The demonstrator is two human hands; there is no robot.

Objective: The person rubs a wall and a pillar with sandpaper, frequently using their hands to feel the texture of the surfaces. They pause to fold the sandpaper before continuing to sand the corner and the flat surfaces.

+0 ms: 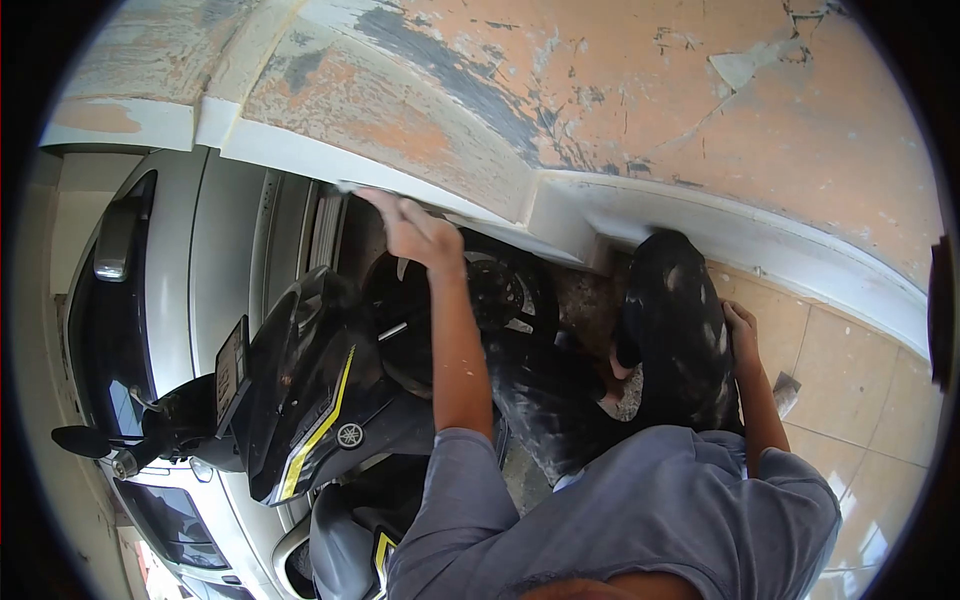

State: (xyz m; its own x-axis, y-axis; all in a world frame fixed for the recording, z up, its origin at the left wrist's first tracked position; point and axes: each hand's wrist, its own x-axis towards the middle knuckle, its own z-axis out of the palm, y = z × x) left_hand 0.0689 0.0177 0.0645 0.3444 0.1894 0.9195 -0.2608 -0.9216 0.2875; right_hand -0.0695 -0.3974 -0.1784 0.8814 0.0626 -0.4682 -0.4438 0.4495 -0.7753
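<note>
Reaching up to the white ledge (pixel 300 160).
Pressing there with the left hand (pixel 415 232), fingers extended; cupping the paint-flecked knee (pixel 670 300) loosely with the right hand (pixel 740 335).

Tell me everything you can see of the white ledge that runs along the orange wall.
The white ledge is a pale, plaster-looking moulding that runs across the orange wall, below scraped, peeling paint. It steps at a corner near the middle and carries on to the right above the tiled floor. Its face looks smooth. The left hand reaches up to its lower edge, fingertips against it.
</note>
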